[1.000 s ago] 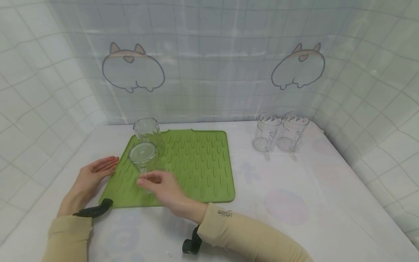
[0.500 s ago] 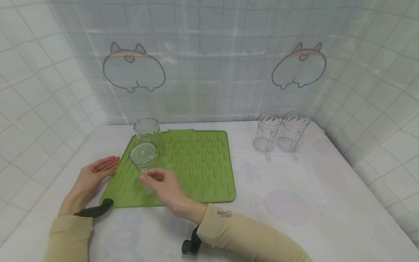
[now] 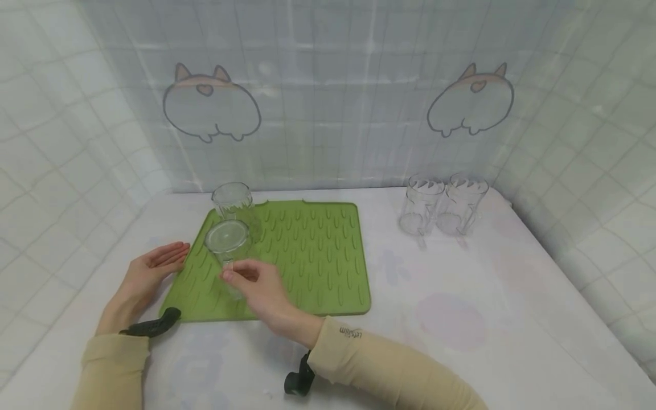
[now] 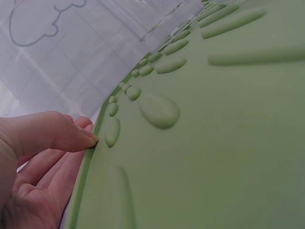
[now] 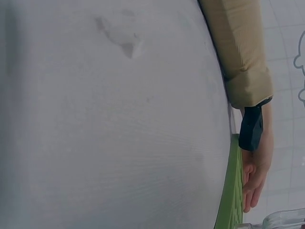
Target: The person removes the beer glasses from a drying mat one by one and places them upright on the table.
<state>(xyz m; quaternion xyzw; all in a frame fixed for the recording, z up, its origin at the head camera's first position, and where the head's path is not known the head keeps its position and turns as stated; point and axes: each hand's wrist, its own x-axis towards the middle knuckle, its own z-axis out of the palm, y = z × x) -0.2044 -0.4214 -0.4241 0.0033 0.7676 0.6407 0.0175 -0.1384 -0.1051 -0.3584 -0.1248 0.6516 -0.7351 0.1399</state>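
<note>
On the left part of a green ridged drying mat (image 3: 328,256) stands an upside-down clear glass mug (image 3: 228,236). My right hand (image 3: 261,293) pinches its handle from the right between thumb and fingers. Directly behind, a second glass mug (image 3: 233,196) stands at the mat's back left corner. My left hand (image 3: 154,270) lies along the mat's left edge with its fingers fairly straight. In the left wrist view the thumb (image 4: 71,136) touches the raised rim of the mat, while the other fingers stay outside it. The right wrist view shows only a bit of glass (image 5: 286,218) at its lower edge.
Two more clear glass mugs (image 3: 422,205) stand side by side at the back right of the white table (image 3: 400,353). Tiled sheeting (image 3: 343,131) walls the table at the back and both sides. Each wrist wears a black camera mount (image 3: 299,381).
My right fingertips have shifted slightly up along the mug's handle. The mug and my left hand hold their places on the mat; the whole view has drifted a little.
</note>
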